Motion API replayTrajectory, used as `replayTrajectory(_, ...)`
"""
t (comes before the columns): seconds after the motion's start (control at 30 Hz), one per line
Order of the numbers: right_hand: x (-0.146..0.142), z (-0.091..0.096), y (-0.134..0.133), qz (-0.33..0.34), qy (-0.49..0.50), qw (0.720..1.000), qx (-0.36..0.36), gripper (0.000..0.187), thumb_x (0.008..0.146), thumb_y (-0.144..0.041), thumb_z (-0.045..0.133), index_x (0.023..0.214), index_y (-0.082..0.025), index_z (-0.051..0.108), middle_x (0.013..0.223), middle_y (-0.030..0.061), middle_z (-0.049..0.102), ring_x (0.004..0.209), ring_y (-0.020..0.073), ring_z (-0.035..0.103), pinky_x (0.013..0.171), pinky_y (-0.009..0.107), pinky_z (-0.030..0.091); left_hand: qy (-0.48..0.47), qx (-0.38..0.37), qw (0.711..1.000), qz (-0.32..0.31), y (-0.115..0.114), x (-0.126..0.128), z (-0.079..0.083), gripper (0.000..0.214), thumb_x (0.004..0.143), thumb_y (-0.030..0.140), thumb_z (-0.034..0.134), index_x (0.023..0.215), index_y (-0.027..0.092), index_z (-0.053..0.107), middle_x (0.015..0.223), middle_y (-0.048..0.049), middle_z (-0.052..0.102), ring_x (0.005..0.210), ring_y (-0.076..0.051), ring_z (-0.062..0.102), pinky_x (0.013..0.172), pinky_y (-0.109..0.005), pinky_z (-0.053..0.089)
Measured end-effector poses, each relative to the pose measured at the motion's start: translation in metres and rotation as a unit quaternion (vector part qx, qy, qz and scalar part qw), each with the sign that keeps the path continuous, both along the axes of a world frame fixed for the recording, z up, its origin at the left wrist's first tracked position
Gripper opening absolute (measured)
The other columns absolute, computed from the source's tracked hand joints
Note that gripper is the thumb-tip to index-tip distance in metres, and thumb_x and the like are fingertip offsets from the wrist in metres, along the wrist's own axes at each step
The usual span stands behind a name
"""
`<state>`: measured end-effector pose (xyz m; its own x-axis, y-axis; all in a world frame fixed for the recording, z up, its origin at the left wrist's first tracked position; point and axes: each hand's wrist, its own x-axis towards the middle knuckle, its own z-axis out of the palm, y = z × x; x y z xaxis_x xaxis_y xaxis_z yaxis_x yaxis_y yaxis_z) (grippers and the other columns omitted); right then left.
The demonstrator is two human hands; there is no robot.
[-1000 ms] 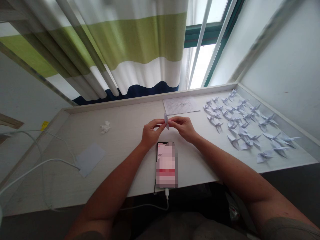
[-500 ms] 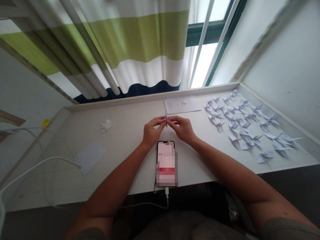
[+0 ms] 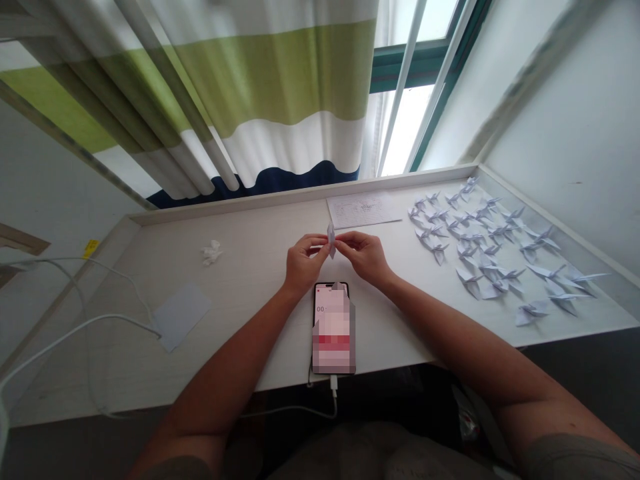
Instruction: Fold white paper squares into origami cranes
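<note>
A small folded piece of white paper (image 3: 331, 235) stands on edge between my two hands, above the middle of the desk. My left hand (image 3: 306, 261) pinches it from the left with thumb and fingers. From the other side, the thumb and fingertips of my right hand (image 3: 364, 255) close on its right edge. The fingers cover part of its lower half, so the exact fold is hard to make out. Just below my hands a phone (image 3: 333, 327) lies face up on the desk, its screen partly blurred.
Several folded paper cranes (image 3: 493, 247) spread over the desk's right side. A printed sheet (image 3: 365, 210) lies behind my hands. To the left are a crumpled tissue (image 3: 211, 253), a square of paper (image 3: 183, 316) and a white cable (image 3: 100, 320). A raised rim (image 3: 300, 193) borders the back.
The folded paper has turned slightly, showing a little more of its face. Both hands keep their pinch in nearly the same place.
</note>
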<state>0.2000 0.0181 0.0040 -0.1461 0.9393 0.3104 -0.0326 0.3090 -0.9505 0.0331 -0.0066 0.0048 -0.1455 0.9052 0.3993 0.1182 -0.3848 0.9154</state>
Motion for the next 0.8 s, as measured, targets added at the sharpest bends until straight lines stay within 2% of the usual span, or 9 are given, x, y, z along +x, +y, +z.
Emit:
replayTrajectory(0.13, -0.0019, -0.0027, 0.0016, 0.013, 0.019, 1.000, -0.015, 0.031, 0.081, -0.052, 0.086, 0.087, -0.022, 0.080, 0.089, 0.0052, 0.081, 0.084, 0.0225, 0.076, 0.081, 0.041, 0.063, -0.026, -0.005, 1.000, -0.011, 0.0022, 0.0010, -0.0029, 0.018, 0.081, 0.036, 0.086, 0.084, 0.019, 0.079, 0.101, -0.0083, 0.077, 0.091, -0.019, 0.074, 0.078, -0.032, 0.064)
replayTrajectory(0.3, -0.0032, -0.0033, 0.0025, -0.005, 0.055, 0.998, -0.022, 0.030, 0.077, -0.045, 0.091, 0.085, -0.022, 0.072, 0.085, 0.0023, 0.076, 0.079, 0.0183, 0.071, 0.078, 0.037, 0.060, -0.067, -0.021, 0.997, -0.030, 0.0034, 0.0038, -0.0015, 0.022, 0.078, 0.031, 0.088, 0.086, 0.019, 0.072, 0.093, -0.0052, 0.075, 0.083, -0.016, 0.071, 0.077, -0.031, 0.060)
replayTrajectory(0.47, -0.0017, -0.0055, 0.0048, 0.030, 0.063, 0.997, -0.035, 0.037, 0.075, -0.046, 0.092, 0.097, -0.022, 0.075, 0.084, 0.0021, 0.076, 0.079, 0.0180, 0.071, 0.079, 0.037, 0.060, -0.119, -0.048, 0.991, -0.037, 0.0029, 0.0054, -0.0003, 0.035, 0.069, 0.022, 0.092, 0.093, 0.019, 0.068, 0.088, -0.0008, 0.072, 0.080, -0.013, 0.069, 0.076, -0.026, 0.057)
replayTrajectory(0.67, 0.0016, -0.0036, 0.0038, 0.078, 0.062, 0.993, -0.063, 0.042, 0.072, -0.054, 0.093, 0.090, -0.020, 0.076, 0.087, 0.0045, 0.080, 0.080, 0.0188, 0.074, 0.080, 0.037, 0.063, -0.131, -0.110, 0.982, -0.078, 0.0025, 0.0044, 0.0003, 0.043, 0.068, 0.041, 0.097, 0.095, 0.019, 0.071, 0.087, -0.0021, 0.074, 0.081, -0.015, 0.071, 0.080, -0.030, 0.058)
replayTrajectory(0.8, 0.0053, 0.0029, 0.0022, 0.097, 0.068, 0.990, -0.077, 0.041, 0.069, -0.052, 0.095, 0.085, -0.020, 0.076, 0.084, 0.0036, 0.079, 0.079, 0.0186, 0.074, 0.079, 0.037, 0.064, -0.123, -0.108, 0.984, -0.064, 0.0020, 0.0032, 0.0024, 0.052, 0.061, 0.044, 0.101, 0.091, 0.020, 0.066, 0.080, 0.0010, 0.071, 0.077, -0.014, 0.070, 0.078, -0.031, 0.059)
